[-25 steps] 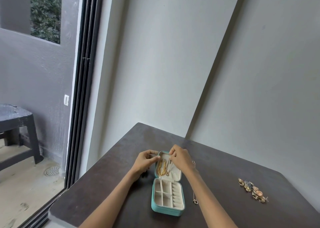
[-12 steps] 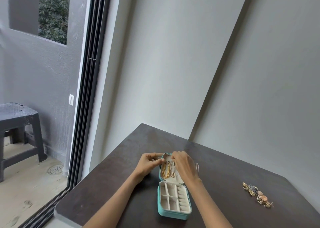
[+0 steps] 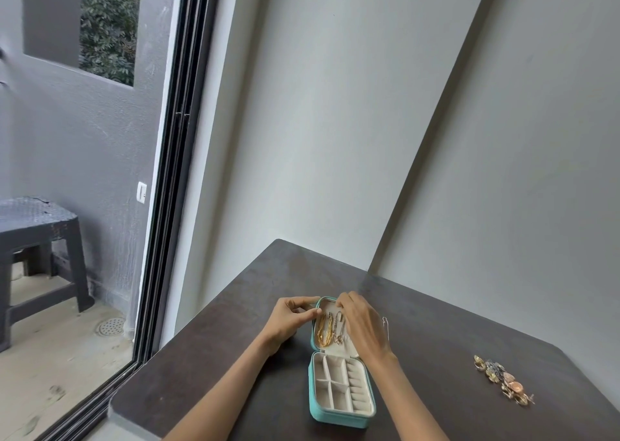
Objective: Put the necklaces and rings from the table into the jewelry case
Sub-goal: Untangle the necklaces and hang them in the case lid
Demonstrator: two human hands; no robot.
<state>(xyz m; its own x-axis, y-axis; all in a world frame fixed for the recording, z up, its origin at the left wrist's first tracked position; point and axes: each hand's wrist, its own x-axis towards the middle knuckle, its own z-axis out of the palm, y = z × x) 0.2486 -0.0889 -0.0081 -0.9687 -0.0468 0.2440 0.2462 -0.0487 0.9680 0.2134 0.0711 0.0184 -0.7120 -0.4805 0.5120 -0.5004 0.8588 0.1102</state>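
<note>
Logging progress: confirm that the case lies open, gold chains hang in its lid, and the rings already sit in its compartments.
Not quite. The head view shows the rings on the table, right of the case. Its compartments look empty. The case is open, with gold chains in its lid.

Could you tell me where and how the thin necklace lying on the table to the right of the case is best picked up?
Probably pinch the thin necklace at its far looped end, coming from above: it lies flat on the table, beside the right hand.

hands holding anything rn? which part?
Left hand grips the jewelry case by its open lid's left edge. Right hand works at a necklace in the lid; its grip is hidden.
</note>
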